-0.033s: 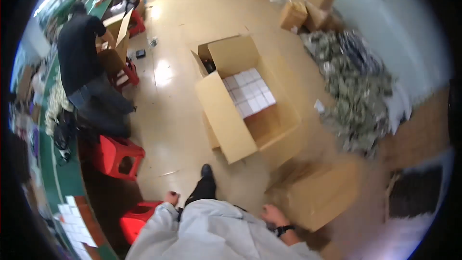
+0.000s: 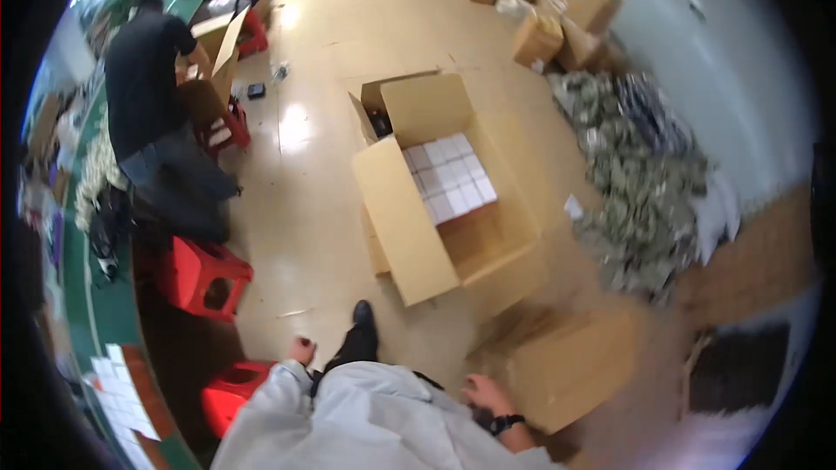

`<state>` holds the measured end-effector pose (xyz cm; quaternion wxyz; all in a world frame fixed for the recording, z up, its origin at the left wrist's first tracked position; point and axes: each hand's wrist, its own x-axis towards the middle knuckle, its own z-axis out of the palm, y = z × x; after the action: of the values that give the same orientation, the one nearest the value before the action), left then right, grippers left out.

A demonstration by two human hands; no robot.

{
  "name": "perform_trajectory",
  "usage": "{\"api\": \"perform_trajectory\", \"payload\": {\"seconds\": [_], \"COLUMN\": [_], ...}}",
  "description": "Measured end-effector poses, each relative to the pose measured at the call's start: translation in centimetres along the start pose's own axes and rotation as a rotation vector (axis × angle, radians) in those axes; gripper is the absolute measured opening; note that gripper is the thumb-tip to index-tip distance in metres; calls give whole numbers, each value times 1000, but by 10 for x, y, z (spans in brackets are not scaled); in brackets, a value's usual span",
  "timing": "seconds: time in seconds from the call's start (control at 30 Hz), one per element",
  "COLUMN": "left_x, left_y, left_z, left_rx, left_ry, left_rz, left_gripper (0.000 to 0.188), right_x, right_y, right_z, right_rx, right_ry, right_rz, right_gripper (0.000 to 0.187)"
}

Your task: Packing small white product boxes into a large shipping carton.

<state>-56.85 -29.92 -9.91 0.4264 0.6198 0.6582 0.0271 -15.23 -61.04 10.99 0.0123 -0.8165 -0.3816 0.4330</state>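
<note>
My left hand hangs beside my body, its fingers curled in, with no object visible in it. The nearest thing to it is a red plastic stool. My right hand, with a dark watch on the wrist, hangs at my other side. Its fingers are loosely bent and apart, and nothing shows in them. It is close to a brown cardboard carton, though whether they touch is unclear. Ahead stands a large open carton with its flaps out. Rows of small white boxes fill part of it.
Along the left runs a green workbench with white boxes on it. A second red stool stands beside it. A person in dark clothes bends over a carton. Grey-green bagged items and stacked cartons line the right.
The view has shifted slightly, so the carton ahead and the right-hand pile sit a little lower. Both hands hang much as before, with nothing taken or let go.
</note>
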Motion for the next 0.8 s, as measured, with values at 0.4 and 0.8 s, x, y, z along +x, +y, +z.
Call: {"api": "perform_trajectory", "payload": {"seconds": [0.4, 0.8], "left_x": [45, 181], "left_y": [522, 543], "left_z": [81, 273], "left_rx": [23, 519], "left_ry": [-176, 203], "left_rz": [753, 76], "left_gripper": [60, 100], "right_x": [201, 526], "right_y": [-21, 20], "right_z": [-341, -334], "right_rx": [-102, -587], "right_ry": [347, 358], "right_rz": [-398, -694], "right_gripper": [60, 117]}}
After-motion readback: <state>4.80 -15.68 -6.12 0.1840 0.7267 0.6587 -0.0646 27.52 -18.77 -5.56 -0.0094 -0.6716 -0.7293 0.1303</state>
